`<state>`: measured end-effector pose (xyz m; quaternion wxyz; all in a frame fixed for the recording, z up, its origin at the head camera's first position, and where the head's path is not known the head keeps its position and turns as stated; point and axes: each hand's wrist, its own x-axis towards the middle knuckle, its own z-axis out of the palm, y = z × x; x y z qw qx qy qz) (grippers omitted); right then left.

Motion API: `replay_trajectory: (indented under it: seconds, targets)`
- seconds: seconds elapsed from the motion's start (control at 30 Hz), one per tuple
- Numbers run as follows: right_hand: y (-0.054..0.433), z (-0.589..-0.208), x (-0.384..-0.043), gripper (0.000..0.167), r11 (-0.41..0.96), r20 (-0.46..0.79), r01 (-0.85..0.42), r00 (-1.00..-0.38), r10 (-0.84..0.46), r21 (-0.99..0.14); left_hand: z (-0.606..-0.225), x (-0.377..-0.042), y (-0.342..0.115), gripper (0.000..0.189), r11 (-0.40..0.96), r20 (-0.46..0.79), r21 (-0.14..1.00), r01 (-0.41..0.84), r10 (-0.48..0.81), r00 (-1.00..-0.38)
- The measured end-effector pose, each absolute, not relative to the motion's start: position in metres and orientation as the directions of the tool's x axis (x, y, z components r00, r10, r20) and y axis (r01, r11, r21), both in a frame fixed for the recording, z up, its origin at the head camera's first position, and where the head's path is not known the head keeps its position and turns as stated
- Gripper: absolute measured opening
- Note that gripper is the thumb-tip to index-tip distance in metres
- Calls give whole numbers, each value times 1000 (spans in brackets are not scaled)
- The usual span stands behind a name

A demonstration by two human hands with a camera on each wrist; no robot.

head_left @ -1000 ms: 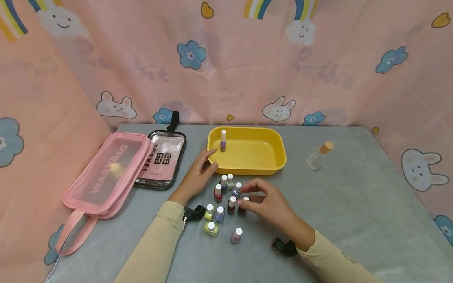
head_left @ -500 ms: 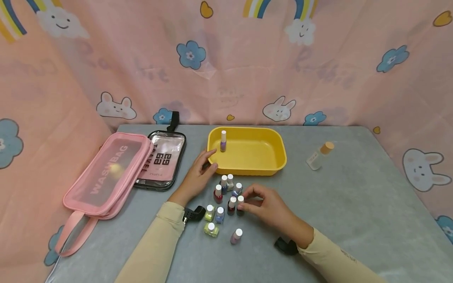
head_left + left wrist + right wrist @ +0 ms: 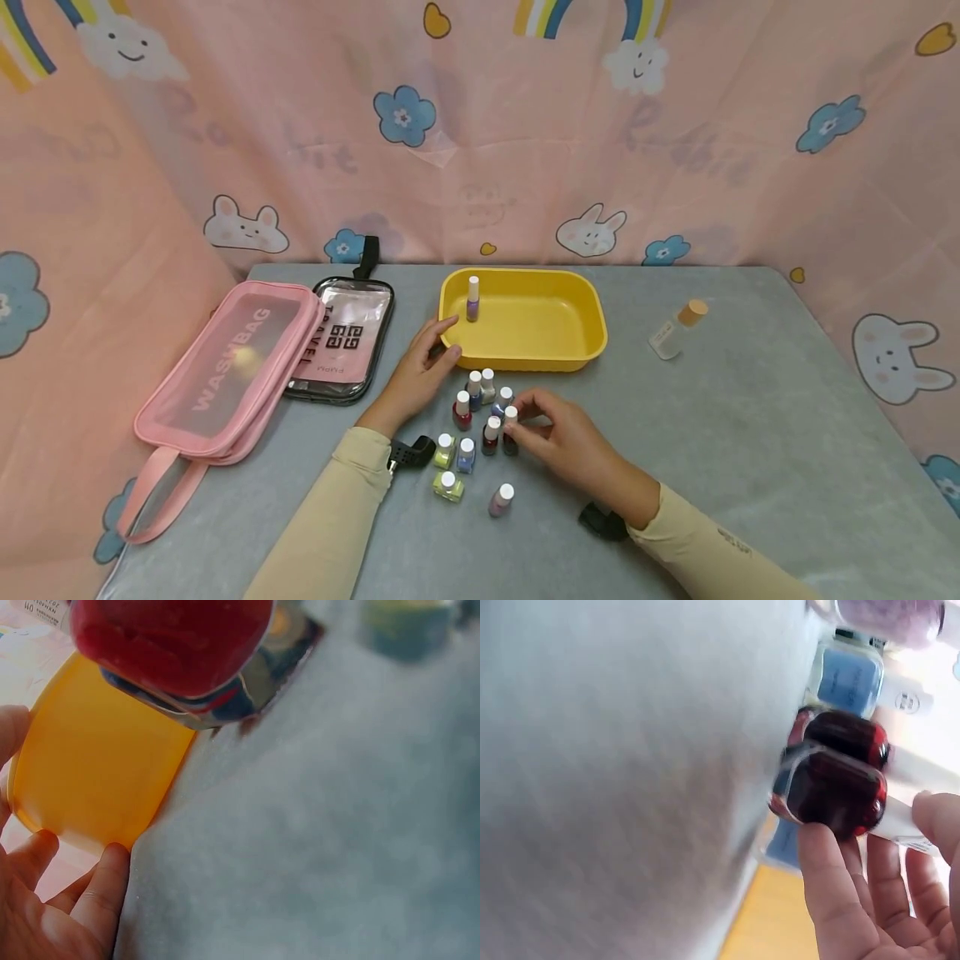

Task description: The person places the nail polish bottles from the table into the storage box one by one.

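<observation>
In the head view my left hand (image 3: 416,375) touches the left front corner of a yellow tray (image 3: 536,325), its fingers fairly straight; the left wrist view shows fingertips (image 3: 112,859) against the outer wall. A purple nail polish bottle (image 3: 472,300) stands inside the tray, at the left. My right hand (image 3: 562,437) pinches a dark red nail polish bottle (image 3: 832,791) near its white cap, holding it upright. Right beside it is another dark red bottle (image 3: 491,437). Around them stand a red one (image 3: 462,412), blue ones (image 3: 466,457) and a pale pink one (image 3: 500,502).
Yellow-green bottles (image 3: 447,487) are close to the left forearm. To the left, a pink wash bag (image 3: 225,367) overlaps a black-edged clear pouch (image 3: 345,342). A clear bottle with a tan cap (image 3: 672,333) lies at the right. A pink patterned cloth (image 3: 480,150) hangs behind the table.
The right hand's fingers have closed on the dark red bottle, which has shifted slightly left and up in the head view. The left hand stays at the tray.
</observation>
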<state>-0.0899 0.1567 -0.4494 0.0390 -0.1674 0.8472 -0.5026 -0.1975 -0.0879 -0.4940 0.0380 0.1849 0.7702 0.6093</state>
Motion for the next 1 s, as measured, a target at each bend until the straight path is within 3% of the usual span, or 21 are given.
replay_trajectory:
  seconds: [0.23, 0.43, 0.67, 1.0]
  targets:
    - [156, -401, -113, 24, 558, 92, -196, -974, -209, -806, -492, -196, -88, 52, 182, 158, 957, 227, 332, -930]
    - [151, -362, -171, 22, 581, 194, -229, -973, -122, -781, -490, -197, -88, 53, 187, 147, 958, 217, 330, -932]
    - [146, -381, -239, 21, 586, 80, -157, -985, -155, -795, -491, -197, -88, 54, 191, 133, 960, 206, 338, -932]
    - [136, -407, -266, 25, 687, -48, -83, -984, -169, -721, -491, -197, -88, 53, 195, 139, 957, 213, 334, -932]
